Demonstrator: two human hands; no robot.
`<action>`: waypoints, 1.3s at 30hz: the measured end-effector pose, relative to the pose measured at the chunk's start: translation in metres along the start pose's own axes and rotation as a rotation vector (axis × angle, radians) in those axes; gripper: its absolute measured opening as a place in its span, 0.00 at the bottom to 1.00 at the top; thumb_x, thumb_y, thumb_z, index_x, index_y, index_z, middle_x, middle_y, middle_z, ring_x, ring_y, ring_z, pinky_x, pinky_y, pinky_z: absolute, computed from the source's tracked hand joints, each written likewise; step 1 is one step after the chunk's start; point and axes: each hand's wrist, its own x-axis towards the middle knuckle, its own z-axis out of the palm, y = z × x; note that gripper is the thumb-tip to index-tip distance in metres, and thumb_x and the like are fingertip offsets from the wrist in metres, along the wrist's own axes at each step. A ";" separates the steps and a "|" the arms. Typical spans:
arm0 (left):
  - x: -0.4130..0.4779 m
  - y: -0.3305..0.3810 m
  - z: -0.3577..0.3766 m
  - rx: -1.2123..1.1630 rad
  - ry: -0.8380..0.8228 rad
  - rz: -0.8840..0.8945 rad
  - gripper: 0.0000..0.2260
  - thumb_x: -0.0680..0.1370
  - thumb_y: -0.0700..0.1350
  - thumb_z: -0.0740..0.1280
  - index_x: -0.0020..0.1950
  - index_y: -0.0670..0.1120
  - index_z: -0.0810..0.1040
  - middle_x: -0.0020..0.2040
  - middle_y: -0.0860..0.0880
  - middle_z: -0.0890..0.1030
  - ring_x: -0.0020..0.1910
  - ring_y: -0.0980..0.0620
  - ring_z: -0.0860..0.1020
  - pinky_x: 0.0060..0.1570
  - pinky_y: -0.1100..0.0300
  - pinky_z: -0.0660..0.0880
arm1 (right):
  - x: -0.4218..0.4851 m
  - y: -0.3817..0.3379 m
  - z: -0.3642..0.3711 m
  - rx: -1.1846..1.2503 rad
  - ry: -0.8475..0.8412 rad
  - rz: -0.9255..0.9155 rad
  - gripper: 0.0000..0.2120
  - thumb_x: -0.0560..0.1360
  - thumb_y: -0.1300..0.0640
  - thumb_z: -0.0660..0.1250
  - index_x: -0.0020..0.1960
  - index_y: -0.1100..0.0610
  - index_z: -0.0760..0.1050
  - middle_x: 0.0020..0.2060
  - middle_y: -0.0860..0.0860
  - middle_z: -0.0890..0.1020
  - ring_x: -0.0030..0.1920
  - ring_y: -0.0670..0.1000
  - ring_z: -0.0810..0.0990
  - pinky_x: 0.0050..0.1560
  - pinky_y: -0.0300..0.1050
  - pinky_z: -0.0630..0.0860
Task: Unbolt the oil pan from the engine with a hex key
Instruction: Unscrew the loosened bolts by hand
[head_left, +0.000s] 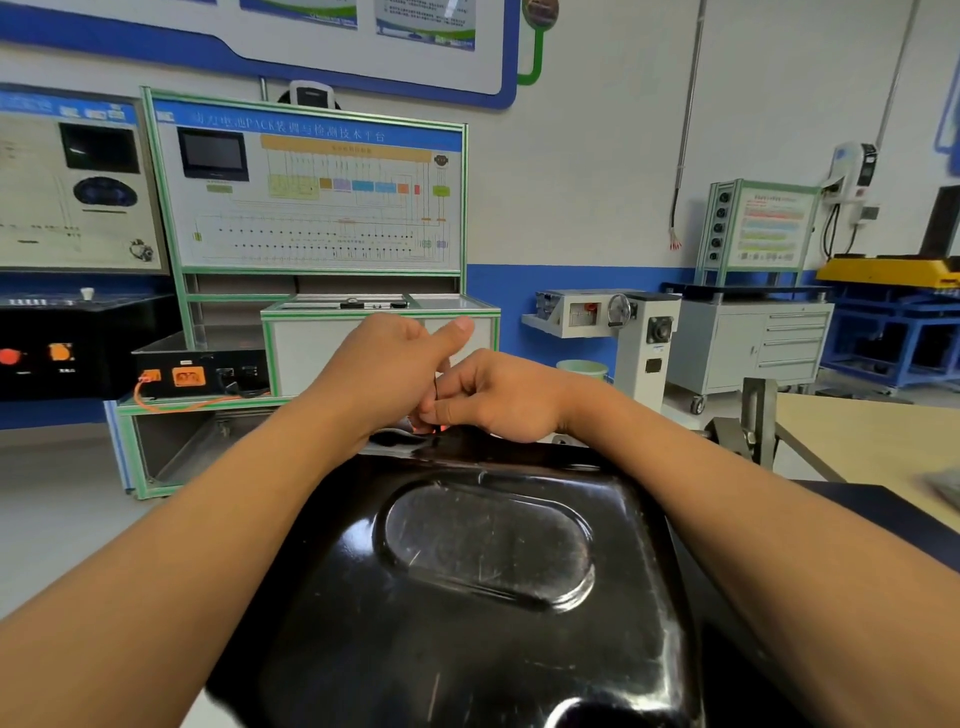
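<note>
1. Directly below the camera, the black glossy oil pan (467, 639) fills the lower middle of the view, its underside up, with an oval recess (488, 540) pressed into it. What carries the pan is hidden beneath it.
2. Both hands meet at the pan's far rim, forearms reaching over the pan from either side.
3. The right hand (498, 397) has its fingers curled and pinches the hex key (435, 387), a thin dark rod that stands roughly upright between the two hands. The key's lower end goes down to the far rim, and the bolt there is too small and too covered to make out.
4. The left hand (384, 364) sits just beside the right, touching it, with the thumb sticking out up and to the right. Its fingers are hidden behind the palm, so I cannot tell whether they grip anything.
5. A pale wooden tabletop (857, 441) lies to the right, its left edge near the pan.
6. Behind the hands stands a green-framed training panel (311, 197), with a black box with orange sockets (197, 369) at its lower left and a grey drawer cabinet (753, 348) farther right.
</note>
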 end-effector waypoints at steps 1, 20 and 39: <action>0.000 0.001 0.000 -0.021 0.000 -0.020 0.21 0.81 0.58 0.65 0.38 0.43 0.76 0.19 0.50 0.73 0.16 0.56 0.70 0.18 0.69 0.64 | 0.000 0.001 0.000 0.003 -0.003 0.000 0.12 0.82 0.56 0.66 0.55 0.63 0.84 0.50 0.67 0.83 0.46 0.53 0.76 0.64 0.60 0.73; -0.008 0.007 -0.013 -0.439 -0.300 -0.160 0.12 0.82 0.42 0.61 0.59 0.38 0.79 0.48 0.37 0.86 0.40 0.49 0.76 0.39 0.55 0.72 | -0.002 0.007 -0.006 0.042 0.003 -0.005 0.08 0.81 0.58 0.67 0.49 0.58 0.85 0.30 0.36 0.81 0.33 0.32 0.77 0.37 0.23 0.68; 0.000 0.001 -0.005 -0.024 0.092 -0.041 0.17 0.81 0.50 0.65 0.37 0.42 0.78 0.20 0.48 0.75 0.19 0.54 0.71 0.21 0.66 0.65 | 0.000 0.003 -0.003 0.039 -0.006 0.008 0.08 0.80 0.55 0.68 0.48 0.56 0.85 0.31 0.46 0.81 0.32 0.42 0.72 0.39 0.34 0.70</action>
